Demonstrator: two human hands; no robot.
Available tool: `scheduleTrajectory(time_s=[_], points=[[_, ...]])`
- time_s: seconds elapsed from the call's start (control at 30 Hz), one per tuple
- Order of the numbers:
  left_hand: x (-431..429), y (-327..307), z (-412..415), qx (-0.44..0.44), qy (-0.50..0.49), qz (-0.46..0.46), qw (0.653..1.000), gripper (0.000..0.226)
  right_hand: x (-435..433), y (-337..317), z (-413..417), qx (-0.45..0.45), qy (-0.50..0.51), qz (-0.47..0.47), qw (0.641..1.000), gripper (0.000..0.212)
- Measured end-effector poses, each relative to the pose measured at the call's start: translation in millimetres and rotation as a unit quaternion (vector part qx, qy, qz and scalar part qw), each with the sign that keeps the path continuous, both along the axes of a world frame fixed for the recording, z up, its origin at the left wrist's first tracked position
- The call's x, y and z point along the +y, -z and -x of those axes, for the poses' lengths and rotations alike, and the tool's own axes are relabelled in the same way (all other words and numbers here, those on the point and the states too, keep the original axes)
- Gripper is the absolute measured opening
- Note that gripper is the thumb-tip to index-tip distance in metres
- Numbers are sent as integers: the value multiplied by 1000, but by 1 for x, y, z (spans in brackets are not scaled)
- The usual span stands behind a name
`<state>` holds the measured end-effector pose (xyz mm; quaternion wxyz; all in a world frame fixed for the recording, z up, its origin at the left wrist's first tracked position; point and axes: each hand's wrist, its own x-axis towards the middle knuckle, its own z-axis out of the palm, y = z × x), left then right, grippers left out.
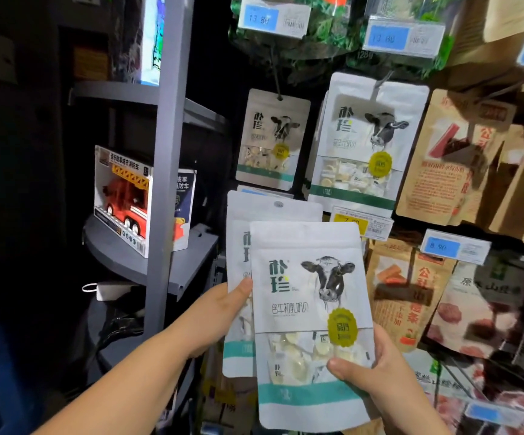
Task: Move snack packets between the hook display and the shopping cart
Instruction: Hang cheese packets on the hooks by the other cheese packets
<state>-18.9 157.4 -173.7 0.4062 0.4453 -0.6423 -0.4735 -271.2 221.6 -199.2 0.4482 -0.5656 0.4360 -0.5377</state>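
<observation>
A blue plastic price tag point(260, 18) at twelve o'clock is showing 13 80; second blue tag point(439, 246) at three o'clock, 8 90; white cow-printed packet point(307, 312) is bearing 高钙.

2 forearms point(122, 381) bare along whole visible length; left hand point(219, 312), right hand point(380, 372) bare too.

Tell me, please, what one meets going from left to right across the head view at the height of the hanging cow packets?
toy fire truck box → left hanging cow packet → right hanging cow packet → brown snack packet
</observation>
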Motion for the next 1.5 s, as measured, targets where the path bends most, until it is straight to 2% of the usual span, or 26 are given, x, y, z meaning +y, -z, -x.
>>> scheduleTrajectory(time_s=[0.07, 0.23, 0.3, 0.37, 0.43, 0.7, 0.77, 0.87, 0.97, 1.03, 1.1, 1.13, 1.2, 1.27, 1.33, 1.5], points=[[0, -4, 0, 21, 2, -12, 1000, 41, 0, 0, 6, 10, 29, 0, 1000, 110], [-3, -10, 4, 101, -19, -27, 994, 32, 3, -10, 14, 33, 63, 8, 997, 113], [-4, -12, 7, 108, -24, -17, 994, 32, 6, -16, 15, 43, 65, 13, 997, 100], [-3, -14, 8, 119, -28, -9, 992, 32, 7, -23, 15, 41, 69, 20, 997, 78], [-3, -15, 8, 131, -27, -6, 991, 31, 8, -29, 14, 46, 69, 27, 996, 74], [0, -24, 8, 153, -24, -7, 988, 36, 12, -43, 11, 62, 85, 24, 994, 83], [2, -27, 9, 165, -14, -9, 986, 42, 15, -45, 12, 60, 87, 23, 994, 92], [4, -34, 10, 196, -1, -11, 980, 43, 20, -48, 15, 36, 67, 28, 997, 97], [2, -48, 12, 236, -7, -8, 972, 30, 20, -59, 18, -38, 33, 25, 998, 99], [-2, -60, 11, 254, -12, -9, 967, 26, 20, -74, 16, -38, 30, 31, 998, 91], [-9, -75, 10, 266, -14, -7, 964, 24, 21, -91, 13, -43, 29, 38, 998, 69], [-12, -83, 10, 272, -17, -3, 962, 23, 20, -98, 13, -57, 32, 41, 997, 64], [-21, -98, 8, 283, -28, 10, 959, 21, 18, -109, 11, -72, 35, 50, 996, 71], [-30, -114, 7, 292, -43, 24, 955, 19, 10, -116, 9, -65, 56, 73, 994, 93], [-38, -128, 4, 297, -56, 29, 953, 19, 2, -123, 8, -16, 94, 84, 992, 110], [-58, -156, -7, 319, -72, 46, 944, 18, -9, -142, 2, 3, 113, 91, 989, 92]])
